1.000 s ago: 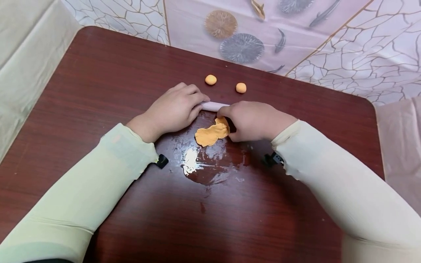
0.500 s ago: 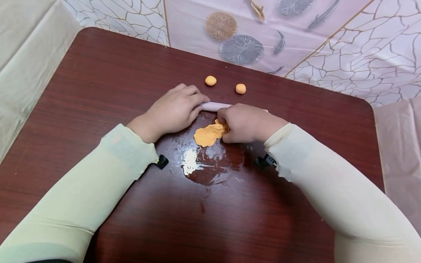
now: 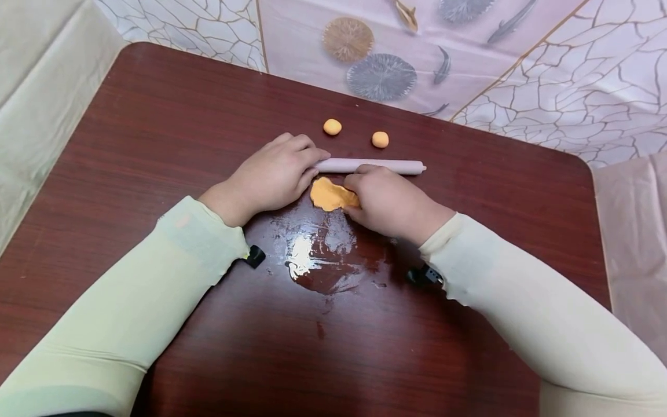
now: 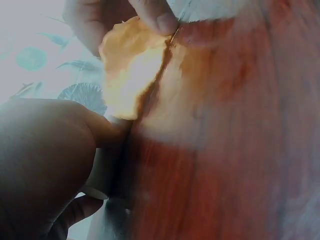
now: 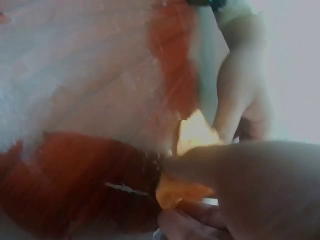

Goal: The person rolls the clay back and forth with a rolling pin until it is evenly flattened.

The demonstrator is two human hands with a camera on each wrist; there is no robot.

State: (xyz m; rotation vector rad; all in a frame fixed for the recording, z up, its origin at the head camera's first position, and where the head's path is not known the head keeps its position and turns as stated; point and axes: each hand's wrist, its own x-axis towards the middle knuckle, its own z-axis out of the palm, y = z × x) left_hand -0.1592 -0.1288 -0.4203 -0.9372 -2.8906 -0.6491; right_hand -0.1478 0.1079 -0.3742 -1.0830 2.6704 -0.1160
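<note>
A flattened piece of orange dough (image 3: 329, 196) is pinched at its right edge by my right hand (image 3: 389, 204), thumb on the near side. Just beyond it lies a pale lilac rolling pin (image 3: 385, 166), its right end showing. My left hand (image 3: 272, 174) holds the pin's left part and hides that end. In the left wrist view, the dough (image 4: 130, 75) stands up from the tabletop near the left thumb, the other hand's fingers at its edge. The right wrist view shows the right thumb across the dough (image 5: 195, 135).
Two small orange dough balls (image 3: 332, 127) sit apart behind the rolling pin. A wet, shiny patch (image 3: 325, 260) covers the dark wooden table (image 3: 323, 359) in front of the hands. Patterned sheeting (image 3: 385, 46) borders the table's back edge.
My right hand has drawn back slightly from over the pin and taken the dough by its edge. The dough has shifted away toward the pin and turned. My left hand stays put.
</note>
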